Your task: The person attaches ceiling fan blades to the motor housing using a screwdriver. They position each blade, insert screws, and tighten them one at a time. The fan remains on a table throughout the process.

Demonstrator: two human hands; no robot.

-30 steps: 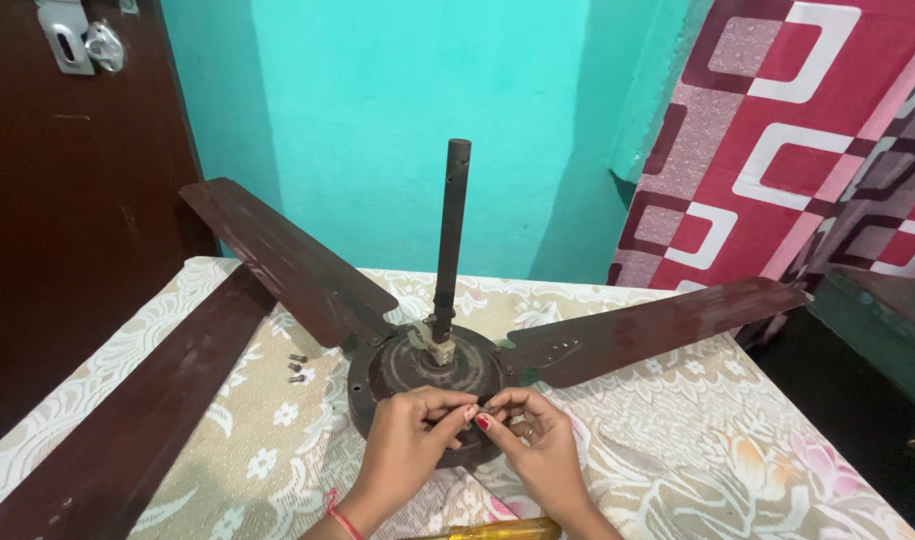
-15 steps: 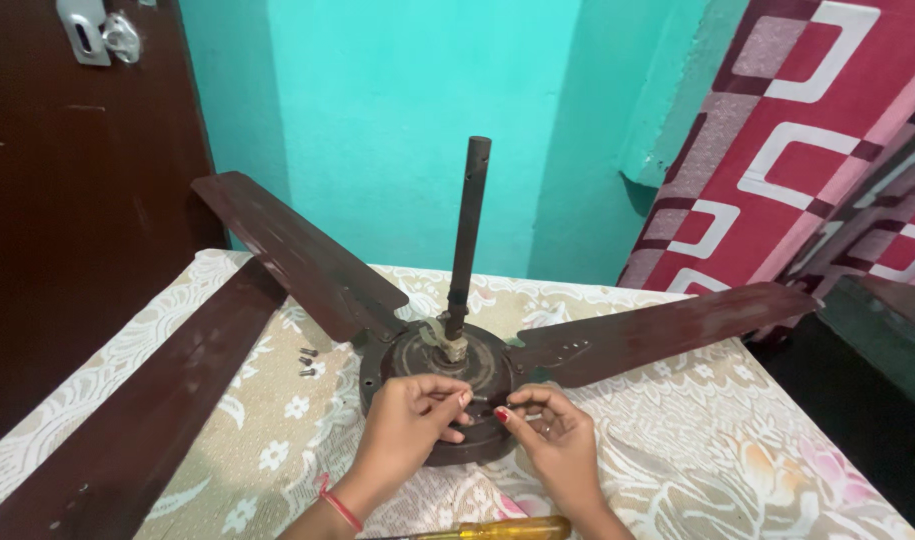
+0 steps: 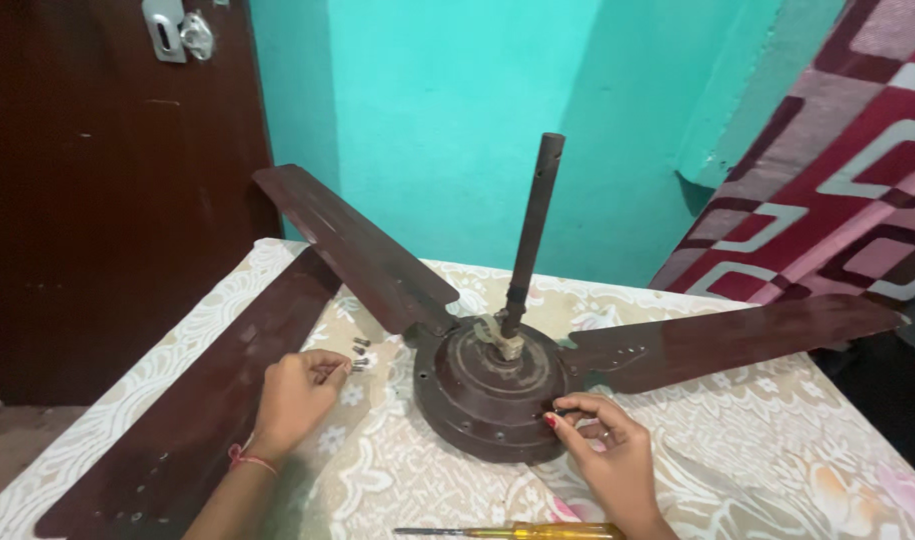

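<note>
I am working on a ceiling fan motor housing point(image 3: 492, 400) lying on the floral-covered table point(image 3: 757, 450). Two blades are mounted on it; a third blade point(image 3: 207, 410) is lying loose at the left, so I judge the job partway through. My left hand point(image 3: 295, 398) is pinching at the small screws point(image 3: 360, 352) beside the housing; my right hand point(image 3: 602, 450) is pinching something small at the housing's rim, too small to identify. A yellow-handled screwdriver point(image 3: 537, 530) is lying at the near table edge, close to my right wrist. Open cloth is lying to the right; the upright downrod point(image 3: 532, 235) is crowding the centre.
</note>
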